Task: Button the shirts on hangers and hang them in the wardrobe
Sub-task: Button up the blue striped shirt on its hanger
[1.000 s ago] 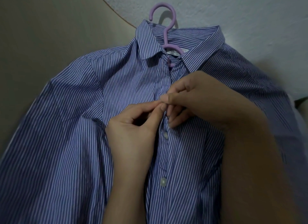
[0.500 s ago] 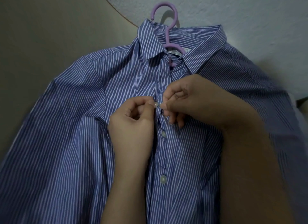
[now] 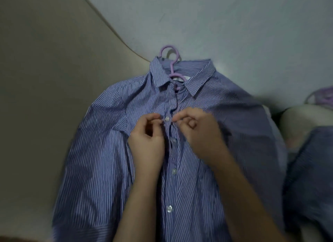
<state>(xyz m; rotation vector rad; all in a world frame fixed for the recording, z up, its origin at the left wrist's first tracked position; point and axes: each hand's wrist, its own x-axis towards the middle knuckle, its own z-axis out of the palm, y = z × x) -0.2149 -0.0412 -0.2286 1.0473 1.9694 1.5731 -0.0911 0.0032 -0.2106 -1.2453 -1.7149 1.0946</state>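
Note:
A blue-and-white striped shirt point(image 3: 100, 151) lies flat, front up, on a purple hanger point(image 3: 172, 61) whose hook sticks out above the collar. Several white buttons run down its placket; the upper one point(image 3: 167, 119) sits between my two hands. My left hand point(image 3: 147, 133) pinches the placket edge just left of that button. My right hand point(image 3: 196, 126) pinches the cloth just right of it, fingers curled. Lower buttons point(image 3: 174, 171) show fastened below my hands.
The shirt lies on a pale grey surface point(image 3: 234, 25), with a beige curved panel point(image 3: 45, 79) on the left. At the right edge lie another blue garment point(image 3: 311, 178), a pale rounded cushion point(image 3: 302, 119) and more purple hangers point(image 3: 322, 95).
The view has pulled back, showing more of the shirt and the right side. My hands have drawn slightly apart, and the upper button now shows through the placket between them.

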